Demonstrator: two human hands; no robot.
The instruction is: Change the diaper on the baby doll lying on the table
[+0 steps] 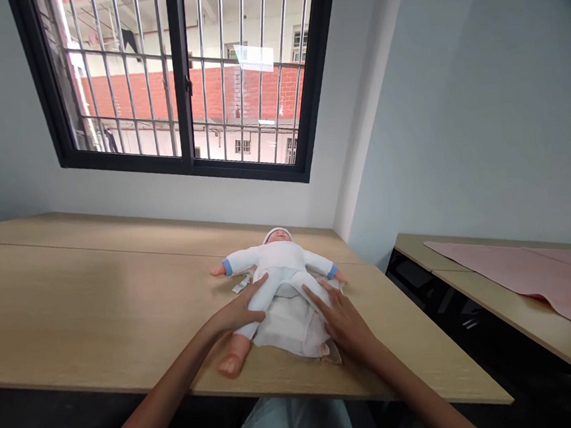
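A baby doll (282, 257) in a white suit with blue cuffs and a white cap lies on its back on the table, arms spread, feet toward me. My left hand (238, 310) is closed around the doll's leg on the left, thumb and fingers apart on either side of it. My right hand (342, 315) grips the other leg, its fingers lying over the white cloth; that foot is mostly hidden. Between and beneath the legs spreads a white, thin-edged sheet (285, 324) that looks like an opened diaper. A white tab (242, 284) sticks out at the doll's left-hand side in view.
The wooden table (124, 308) reaches toward a wall with a barred window (184, 83). Its front edge is close to my legs (289, 427). Across a dark gap on the right stands a second table (413, 246) with a pink cloth (515, 270) on it.
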